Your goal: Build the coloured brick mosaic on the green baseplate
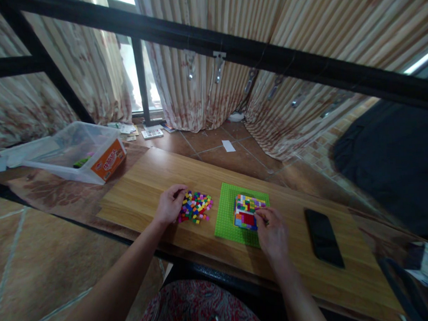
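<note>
On the wooden board lies a loose pile of small colourful building bricks (196,206). My left hand (171,203) is at the pile's left edge, its fingers curled together; whatever they hold is too small to make out. To the right is a green studded baseplate (224,219), and on it stands a multicoloured brick build (244,204) with a red area in its lower part. My right hand (273,230) reaches over the build's right side, thumb and fingers pinched at its edge. What sits in that pinch is hidden.
A black phone (323,237) lies on the wooden board (158,172), right of the baseplate. A clear plastic box (70,169) with an orange label stands at the left. A dark metal rail (194,33) crosses in front of the curtains (211,104). Papers (228,145) lie on the floor.
</note>
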The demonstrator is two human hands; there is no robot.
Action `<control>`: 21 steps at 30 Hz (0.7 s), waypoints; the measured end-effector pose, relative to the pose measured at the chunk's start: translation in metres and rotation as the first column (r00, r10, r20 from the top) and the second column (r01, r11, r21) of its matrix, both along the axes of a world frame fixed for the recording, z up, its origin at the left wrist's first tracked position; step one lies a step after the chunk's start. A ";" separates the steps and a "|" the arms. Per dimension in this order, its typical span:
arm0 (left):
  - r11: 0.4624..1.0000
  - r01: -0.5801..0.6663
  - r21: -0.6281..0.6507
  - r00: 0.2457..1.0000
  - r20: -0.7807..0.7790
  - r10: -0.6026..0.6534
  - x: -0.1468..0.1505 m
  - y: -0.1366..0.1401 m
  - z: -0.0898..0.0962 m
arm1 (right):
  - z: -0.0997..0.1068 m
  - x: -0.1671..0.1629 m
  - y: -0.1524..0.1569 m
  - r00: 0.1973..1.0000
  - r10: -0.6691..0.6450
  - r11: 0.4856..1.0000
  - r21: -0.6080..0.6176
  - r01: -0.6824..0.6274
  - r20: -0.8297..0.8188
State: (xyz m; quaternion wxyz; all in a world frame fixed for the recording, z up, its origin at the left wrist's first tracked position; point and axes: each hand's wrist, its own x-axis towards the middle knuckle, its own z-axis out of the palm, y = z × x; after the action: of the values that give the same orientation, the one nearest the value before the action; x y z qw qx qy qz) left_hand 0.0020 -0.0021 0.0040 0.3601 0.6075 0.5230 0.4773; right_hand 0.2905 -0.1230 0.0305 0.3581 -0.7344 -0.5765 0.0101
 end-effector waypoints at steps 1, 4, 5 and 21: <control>1.000 0.000 0.001 1.000 -0.002 0.000 0.000 0.000 -0.001 | 0.000 0.000 0.000 1.000 0.003 1.000 0.005 -0.003 0.007; 1.000 0.001 0.005 1.000 0.004 -0.001 -0.001 0.001 -0.002 | -0.001 -0.001 -0.001 0.999 0.013 1.000 0.015 -0.014 0.036; 1.000 0.004 0.005 1.000 0.006 -0.004 -0.001 0.001 -0.002 | 0.000 -0.001 -0.001 0.999 0.013 1.000 0.016 -0.014 0.045; 1.000 -0.007 -0.024 0.999 0.032 0.007 0.001 0.000 0.001 | 0.005 -0.003 0.000 0.989 -0.148 0.988 -0.035 0.149 0.026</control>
State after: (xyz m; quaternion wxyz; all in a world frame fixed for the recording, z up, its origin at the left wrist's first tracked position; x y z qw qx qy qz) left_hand 0.0033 -0.0025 0.0046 0.3740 0.5936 0.5250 0.4818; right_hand 0.2879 -0.1231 0.0353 0.3376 -0.7817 -0.5241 -0.0147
